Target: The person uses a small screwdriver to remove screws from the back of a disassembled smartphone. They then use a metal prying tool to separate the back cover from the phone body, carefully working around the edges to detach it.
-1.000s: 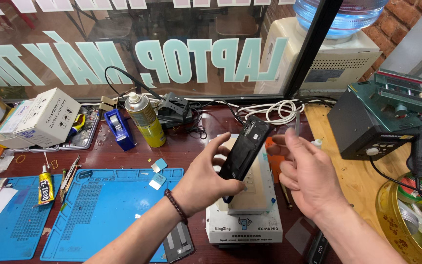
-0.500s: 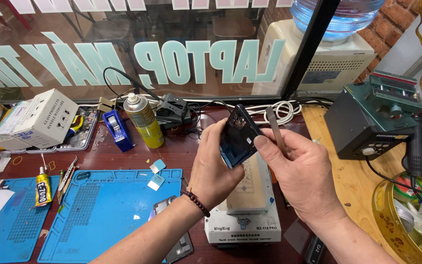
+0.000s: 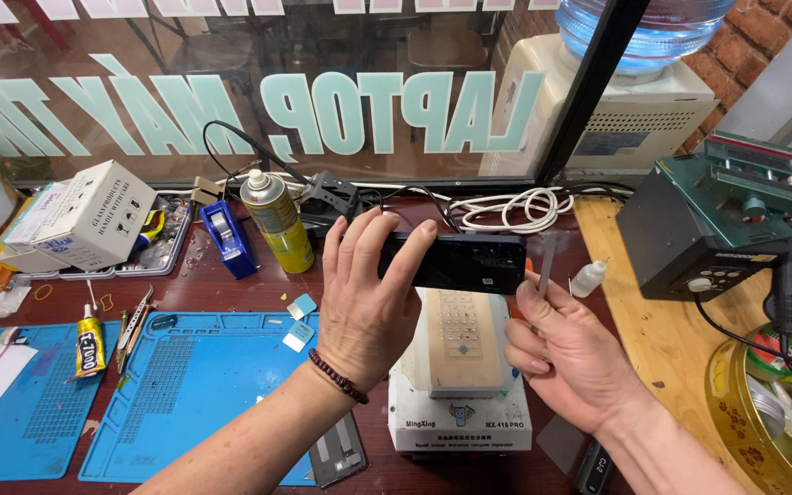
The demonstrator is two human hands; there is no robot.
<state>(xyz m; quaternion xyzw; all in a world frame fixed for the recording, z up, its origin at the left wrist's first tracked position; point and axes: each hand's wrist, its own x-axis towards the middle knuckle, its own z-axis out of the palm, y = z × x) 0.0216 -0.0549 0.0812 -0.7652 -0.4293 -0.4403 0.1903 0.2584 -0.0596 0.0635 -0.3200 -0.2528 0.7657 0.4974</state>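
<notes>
My left hand (image 3: 368,302) grips a black phone (image 3: 469,262) by its left end and holds it level, edge toward me, above a white heating box (image 3: 460,422) with a tan pad on top. My right hand (image 3: 570,357) sits just below and right of the phone. It pinches a thin, clear flat strip (image 3: 545,261) that points upward beside the phone's right end. A beaded bracelet is on my left wrist.
Blue work mats (image 3: 185,394) lie at left with tweezers, a glue tube (image 3: 90,344) and small blue pads. A yellow spray can (image 3: 277,220), blue tape dispenser (image 3: 226,238) and white box (image 3: 84,215) stand behind. A dark station (image 3: 708,229) and small dropper bottle (image 3: 587,277) are at right.
The phone has been turned from upright and tilted to level, edge-on, in my left hand. My right hand has dropped from the phone's top to below its right end.
</notes>
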